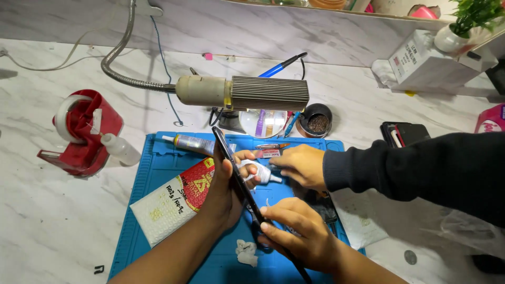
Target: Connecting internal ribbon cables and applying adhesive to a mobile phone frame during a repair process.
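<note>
Head view looks down on a blue work mat laid on a marble-patterned table. Left hand curls around a thin black phone, holding it on edge and tilted, so that its narrow side faces up; the same hand's fingers also press a small white squeeze bottle against the phone, nozzle pointing right. Right hand is closed on the phone's lower end, steadying it, fingertips pinched along the edge. A co-worker's hand, in a black sleeve, reaches in from the right and rests just beside the bottle's nozzle. A gooseneck lamp hangs over the mat to light the work. On the mat lie a padded envelope, a glue tube and a crumpled tissue. A red tape dispenser stands well to the left.
</note>
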